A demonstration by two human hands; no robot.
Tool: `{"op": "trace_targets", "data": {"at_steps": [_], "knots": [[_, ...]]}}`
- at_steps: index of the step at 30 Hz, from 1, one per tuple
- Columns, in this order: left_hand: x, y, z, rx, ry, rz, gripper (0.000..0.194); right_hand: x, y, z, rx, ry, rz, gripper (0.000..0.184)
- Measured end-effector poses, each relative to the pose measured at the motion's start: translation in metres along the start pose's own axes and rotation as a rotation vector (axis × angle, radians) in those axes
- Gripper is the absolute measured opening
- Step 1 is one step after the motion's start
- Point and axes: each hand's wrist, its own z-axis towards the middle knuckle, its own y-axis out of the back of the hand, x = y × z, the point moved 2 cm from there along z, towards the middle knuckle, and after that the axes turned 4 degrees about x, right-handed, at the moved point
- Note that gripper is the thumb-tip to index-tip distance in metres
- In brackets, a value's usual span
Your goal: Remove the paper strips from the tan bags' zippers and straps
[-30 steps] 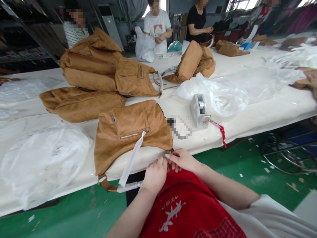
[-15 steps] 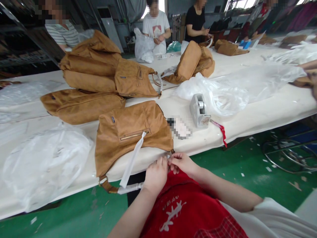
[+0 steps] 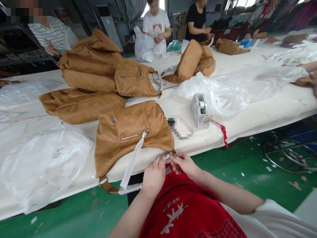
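Observation:
A tan suede bag (image 3: 131, 132) lies at the near edge of the white table (image 3: 260, 115), a white paper-wrapped strap (image 3: 132, 162) hanging from its zipper pocket over the edge. My left hand (image 3: 154, 175) and my right hand (image 3: 182, 162) meet just below the bag's near right corner. Both pinch the white-wrapped strap end (image 3: 168, 158) by the metal ring there, fingers closed.
More tan bags (image 3: 99, 66) are piled behind, another bag pile (image 3: 193, 61) farther back. A grey tape dispenser (image 3: 199, 110) stands to the right with a red ribbon (image 3: 223, 132). Clear plastic bags (image 3: 42, 162) lie left and right. Other people work along the far side.
My hands stay together at the bag's corner, shifting only slightly. The person in the striped shirt at the back left has moved further left.

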Motion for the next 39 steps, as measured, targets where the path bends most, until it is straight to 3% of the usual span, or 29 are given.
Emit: {"op": "trace_targets", "data": {"at_steps": [5,11,14,18,20,25,29,32,35,37,39], "knots": [[-0.005,-0.003,-0.005,0.014,-0.083,0.155,0.041,0.003,-0.004,0.001,0.021,-0.025,-0.032,0.059],[-0.011,-0.012,-0.007,0.014,-0.050,0.079,0.042,-0.002,-0.007,0.002,-0.020,0.024,-0.004,0.052],[-0.012,-0.016,-0.005,0.029,0.071,-0.150,0.035,-0.007,-0.008,0.001,-0.038,0.076,0.023,0.048],[-0.009,-0.013,0.003,0.049,0.322,-0.844,0.019,-0.012,-0.010,0.002,-0.050,0.137,-0.018,0.045],[-0.007,-0.012,0.007,0.085,0.388,-1.089,0.020,-0.013,-0.011,0.002,-0.055,0.174,-0.058,0.043],[-0.003,-0.012,0.011,0.302,0.426,-1.454,0.024,-0.014,-0.011,0.002,-0.103,0.320,-0.208,0.041],[0.001,-0.006,0.010,0.536,0.381,-1.719,0.016,-0.017,-0.006,0.004,-0.088,0.263,-0.329,0.046],[-0.002,-0.004,0.007,0.630,0.349,-1.822,0.021,-0.016,0.000,0.007,-0.104,0.265,-0.598,0.056],[-0.008,-0.012,-0.003,0.761,0.356,-1.851,0.036,-0.011,0.005,0.004,-0.102,0.385,-0.877,0.058],[-0.001,-0.018,-0.011,0.700,0.388,-1.772,0.044,-0.006,0.008,-0.003,-0.041,0.456,-0.940,0.055],[0.020,-0.019,-0.017,0.433,0.481,-1.636,0.042,0.000,0.014,-0.010,0.004,0.516,-0.931,0.052]]}}
